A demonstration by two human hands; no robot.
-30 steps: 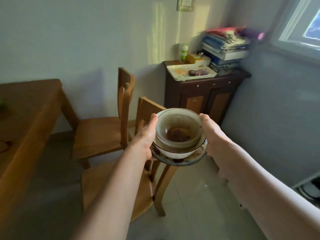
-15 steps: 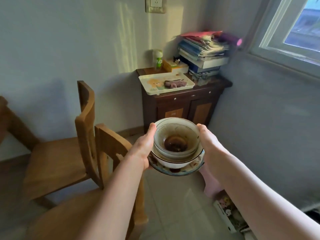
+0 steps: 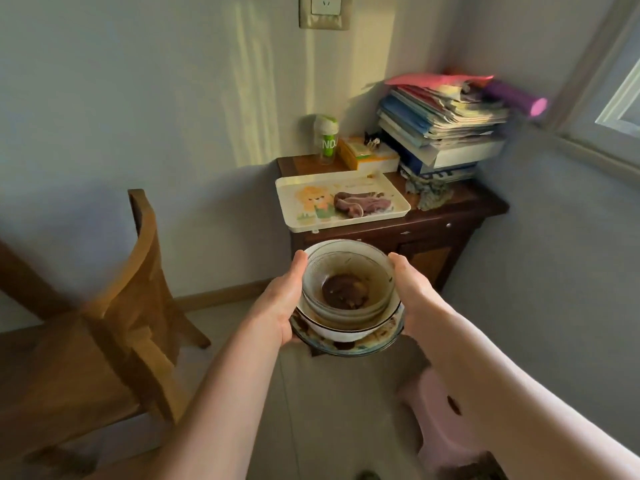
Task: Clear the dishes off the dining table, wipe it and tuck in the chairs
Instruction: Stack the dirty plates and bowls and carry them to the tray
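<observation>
A stack of three dishes (image 3: 348,306) is held in mid-air in front of a dark wooden cabinet (image 3: 446,223): a clear ribbed glass bowl (image 3: 349,268) with brown residue at its bottom is nested in a white bowl (image 3: 332,332), which is seated on a round patterned plate (image 3: 374,344) smeared with sauce. The stack is clasped from both sides, the left hand (image 3: 282,299) and the right hand (image 3: 412,292) being wrapped around the rims with fingers hidden underneath. On the cabinet are seen one cream rectangular tray (image 3: 301,216) printed with a cartoon lion, one green bottle (image 3: 326,140) and one pile of books (image 3: 443,126). One curved wooden chair (image 3: 114,320) is seen at the left, and one pink plastic stool (image 3: 446,431) on the tiled floor (image 3: 329,410).
</observation>
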